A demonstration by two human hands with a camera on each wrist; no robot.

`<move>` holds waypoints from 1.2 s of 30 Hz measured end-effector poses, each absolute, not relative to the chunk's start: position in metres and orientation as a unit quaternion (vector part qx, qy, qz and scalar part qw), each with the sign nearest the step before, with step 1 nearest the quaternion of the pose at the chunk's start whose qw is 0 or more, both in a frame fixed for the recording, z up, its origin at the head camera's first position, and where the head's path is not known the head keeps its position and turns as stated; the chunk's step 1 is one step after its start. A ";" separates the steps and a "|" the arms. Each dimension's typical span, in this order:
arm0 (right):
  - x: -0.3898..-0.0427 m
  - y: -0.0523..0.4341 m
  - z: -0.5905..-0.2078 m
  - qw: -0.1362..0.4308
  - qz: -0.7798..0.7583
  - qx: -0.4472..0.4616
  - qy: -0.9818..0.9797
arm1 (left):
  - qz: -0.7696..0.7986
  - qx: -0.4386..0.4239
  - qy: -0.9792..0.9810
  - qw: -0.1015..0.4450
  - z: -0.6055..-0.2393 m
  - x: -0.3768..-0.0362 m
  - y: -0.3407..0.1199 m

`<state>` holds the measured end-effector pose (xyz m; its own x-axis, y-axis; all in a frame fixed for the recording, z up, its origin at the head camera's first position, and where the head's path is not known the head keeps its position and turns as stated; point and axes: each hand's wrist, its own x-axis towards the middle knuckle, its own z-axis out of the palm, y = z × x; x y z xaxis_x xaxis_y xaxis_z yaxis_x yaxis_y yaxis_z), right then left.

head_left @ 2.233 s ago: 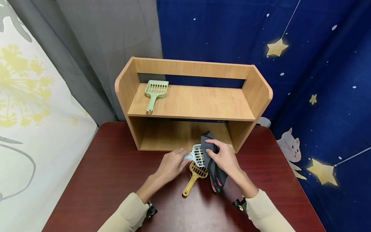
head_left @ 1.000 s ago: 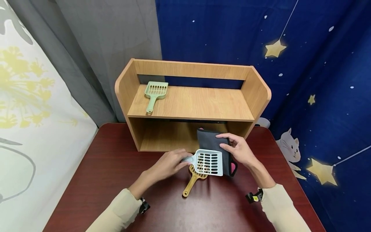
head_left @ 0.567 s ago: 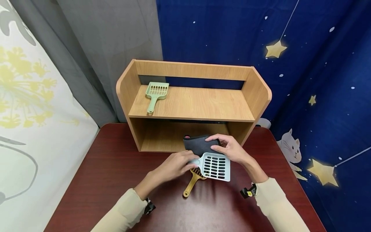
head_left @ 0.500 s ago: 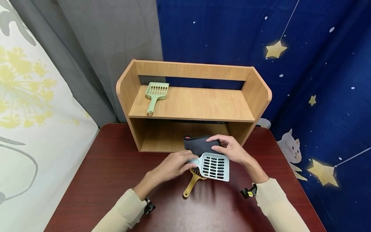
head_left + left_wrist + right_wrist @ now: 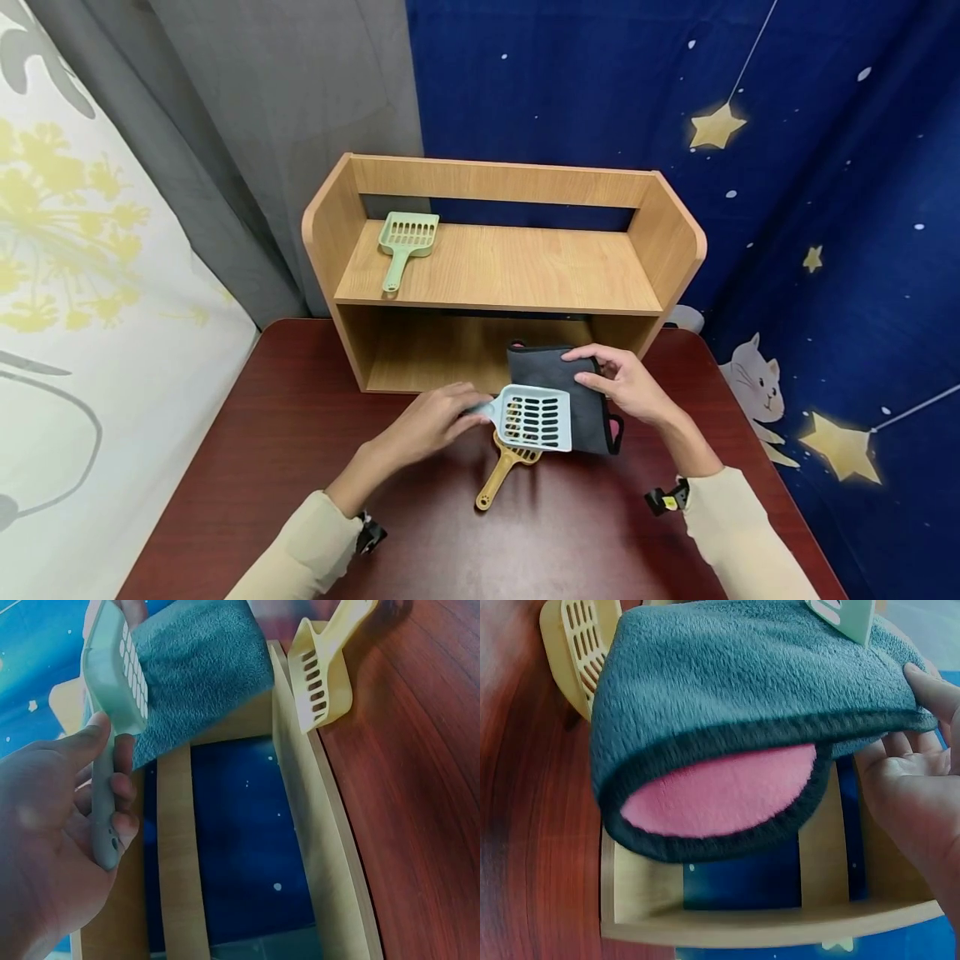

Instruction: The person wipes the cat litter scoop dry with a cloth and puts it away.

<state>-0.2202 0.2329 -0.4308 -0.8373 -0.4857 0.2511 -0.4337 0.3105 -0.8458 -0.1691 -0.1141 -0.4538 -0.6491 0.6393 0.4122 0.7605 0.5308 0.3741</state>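
Observation:
My left hand grips the handle of a pale blue slotted litter scoop, holding it above the table. Behind the scoop hangs a folded dark grey cloth with black edging. My right hand pinches this cloth by its right edge, thumb towards me. In the right wrist view the fleecy cloth curls open on a pink lining. A yellow scoop lies on the table below, its head partly covered by the blue one. In the left wrist view, fingers curl round the blue scoop's handle.
A two-level wooden shelf stands at the back of the dark red table. On its upper level, at the left, rests a green scoop. Curtains hang behind.
Over the last half second, the cloth and my right hand have moved right, and the blue scoop slightly left. Earlier the cloth covered part of the blue scoop; now the scoop is in front.

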 end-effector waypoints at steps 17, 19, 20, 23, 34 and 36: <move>-0.222 0.196 -0.431 0.039 -0.515 -0.320 0.794 | -0.259 -0.416 -0.866 0.096 -0.450 -0.167 -0.096; -0.220 0.200 -0.431 0.043 -0.516 -0.310 0.798 | -0.256 -0.408 -0.872 0.092 -0.450 -0.167 -0.100; -0.220 0.203 -0.432 0.044 -0.516 -0.304 0.800 | -0.255 -0.403 -0.875 0.090 -0.451 -0.167 -0.102; -0.217 0.212 -0.432 0.040 -0.517 -0.284 0.806 | -0.251 -0.393 -0.879 0.099 -0.453 -0.168 -0.112; -0.204 0.227 -0.437 0.000 -0.582 -0.208 0.786 | -0.263 -0.363 -0.882 0.142 -0.459 -0.171 -0.127; -0.201 0.227 -0.439 0.008 -0.610 -0.198 0.767 | -0.267 -0.365 -0.880 0.146 -0.460 -0.172 -0.127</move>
